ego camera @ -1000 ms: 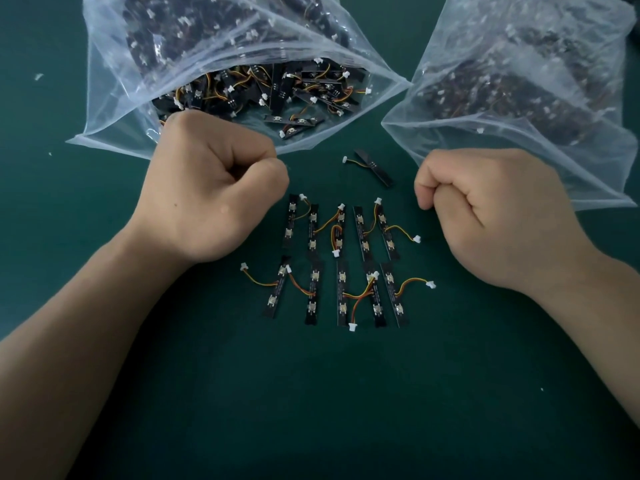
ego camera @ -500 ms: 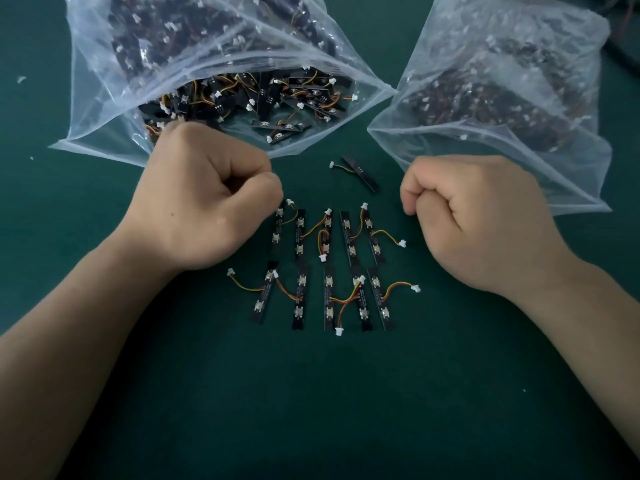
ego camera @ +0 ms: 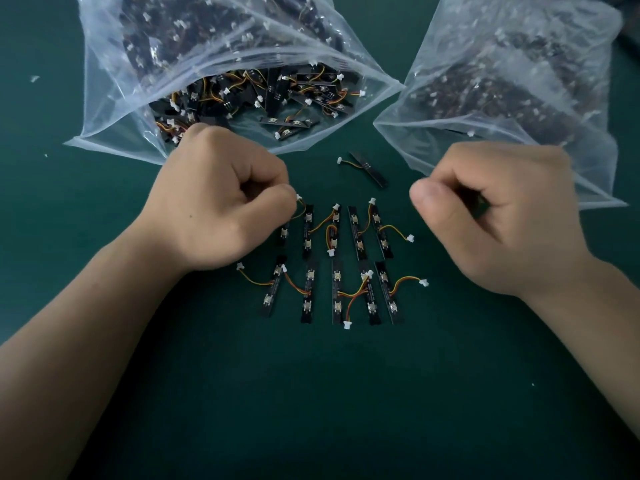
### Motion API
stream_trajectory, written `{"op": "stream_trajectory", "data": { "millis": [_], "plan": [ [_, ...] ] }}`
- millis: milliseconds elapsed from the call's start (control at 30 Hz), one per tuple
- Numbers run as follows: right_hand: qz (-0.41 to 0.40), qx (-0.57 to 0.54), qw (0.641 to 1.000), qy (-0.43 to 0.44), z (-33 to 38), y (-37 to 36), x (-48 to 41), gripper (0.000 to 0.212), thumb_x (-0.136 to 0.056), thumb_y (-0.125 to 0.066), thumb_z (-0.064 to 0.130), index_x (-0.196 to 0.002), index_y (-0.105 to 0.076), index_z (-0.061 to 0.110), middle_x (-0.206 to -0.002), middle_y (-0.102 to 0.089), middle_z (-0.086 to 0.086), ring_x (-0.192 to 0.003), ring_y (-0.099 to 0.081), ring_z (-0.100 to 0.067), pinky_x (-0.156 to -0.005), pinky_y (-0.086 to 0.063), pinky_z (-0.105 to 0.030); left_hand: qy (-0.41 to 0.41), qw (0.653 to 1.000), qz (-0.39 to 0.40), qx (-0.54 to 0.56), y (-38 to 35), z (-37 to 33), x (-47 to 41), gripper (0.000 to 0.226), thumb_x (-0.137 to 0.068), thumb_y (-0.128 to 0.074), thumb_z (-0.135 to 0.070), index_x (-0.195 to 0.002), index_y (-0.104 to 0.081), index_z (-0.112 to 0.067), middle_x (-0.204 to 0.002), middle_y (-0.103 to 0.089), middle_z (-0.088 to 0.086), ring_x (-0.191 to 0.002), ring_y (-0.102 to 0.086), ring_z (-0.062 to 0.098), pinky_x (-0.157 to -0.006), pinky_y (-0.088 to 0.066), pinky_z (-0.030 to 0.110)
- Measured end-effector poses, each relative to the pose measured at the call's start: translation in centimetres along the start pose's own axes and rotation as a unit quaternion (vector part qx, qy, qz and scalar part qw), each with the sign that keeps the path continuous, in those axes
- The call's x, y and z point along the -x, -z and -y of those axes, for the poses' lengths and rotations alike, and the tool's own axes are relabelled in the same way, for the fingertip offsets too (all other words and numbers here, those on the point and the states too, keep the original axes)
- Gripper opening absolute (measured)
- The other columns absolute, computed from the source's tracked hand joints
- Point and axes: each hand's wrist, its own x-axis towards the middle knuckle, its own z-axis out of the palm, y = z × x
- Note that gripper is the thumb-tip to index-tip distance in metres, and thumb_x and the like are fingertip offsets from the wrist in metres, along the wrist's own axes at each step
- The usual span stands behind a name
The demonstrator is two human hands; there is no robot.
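Several narrow black circuit strips (ego camera: pixel 335 265) with small buttons, red and yellow wires and white plugs lie in two rows on the dark green table (ego camera: pixel 329 393). One more strip (ego camera: pixel 369 168) lies apart, just beyond the rows. My left hand (ego camera: pixel 214 213) is a curled fist at the left end of the upper row, its knuckles beside a white plug (ego camera: pixel 298 197). To the right of the rows, my right hand (ego camera: pixel 495 220) is also a curled fist, slightly blurred. Nothing shows in either fist.
A clear plastic bag (ego camera: pixel 114 109) lies open towards me at the back left, full of the same strips. At the back right lies a second clear bag (ego camera: pixel 519 81) of dark parts. White scraps (ego camera: pixel 34 78) dot the far left.
Both hands stay fists beside the rows. The right fist has loosened a little, its thumb now forward, and it is blurred. The strips have not moved.
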Motion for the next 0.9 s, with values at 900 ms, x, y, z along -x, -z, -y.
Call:
{"op": "stream_trajectory", "data": {
  "millis": [900],
  "plan": [
    [0.211, 0.028, 0.977, 0.017, 0.2, -0.3, -0.3, 0.033, -0.106, -0.049, 0.030, -0.135, -0.066, 0.028, -0.104, -0.061, 0.024, -0.100, -0.060, -0.004, -0.075, -0.054, -0.039, 0.042, 0.965, 0.152, 0.209, 0.0, -1.1, 0.1, 0.028, -0.085, -0.062, -0.007, -0.106, -0.076, -0.018, -0.101, -0.082, -0.008, -0.097, -0.077, 0.023, -0.082, -0.056, 0.048]
  ]
}}
